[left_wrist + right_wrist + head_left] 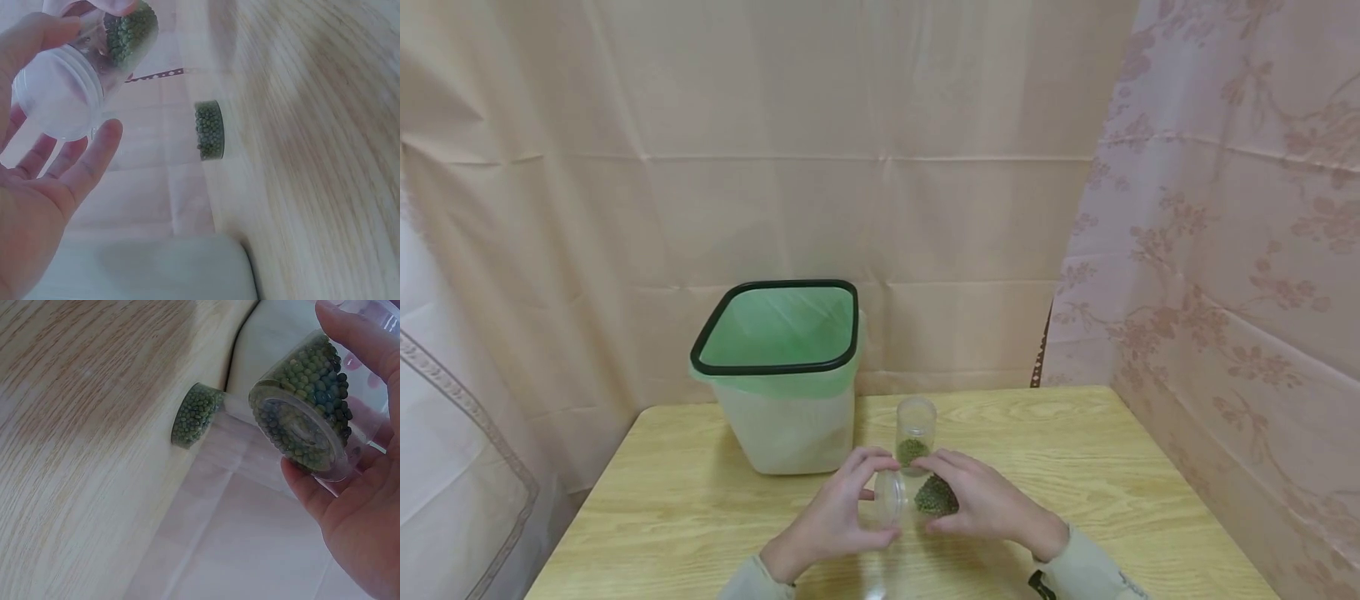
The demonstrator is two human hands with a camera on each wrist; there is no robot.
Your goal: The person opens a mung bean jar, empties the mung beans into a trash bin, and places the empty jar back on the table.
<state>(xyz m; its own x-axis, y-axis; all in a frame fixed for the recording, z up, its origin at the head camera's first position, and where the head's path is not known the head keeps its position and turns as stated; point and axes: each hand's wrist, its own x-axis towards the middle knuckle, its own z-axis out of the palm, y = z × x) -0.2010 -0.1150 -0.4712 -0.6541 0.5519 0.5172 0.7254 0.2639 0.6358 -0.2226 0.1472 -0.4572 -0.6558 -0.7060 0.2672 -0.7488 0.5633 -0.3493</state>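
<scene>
A clear jar partly filled with small green beans is held tilted on its side above the table. My right hand grips the bean-filled bottom end, its fingers and thumb around the wall, as the right wrist view shows. At the other end, my left hand holds the round clear lid between thumb and fingers. Whether the lid is loose or seated on the jar, I cannot tell. Just beyond my hands a second clear jar stands upright, with green beans in its lower part.
A pale bin with a black rim and green liner stands at the back left of the wooden table. Beige curtain hangs behind the table, and flowered cloth hangs along the right.
</scene>
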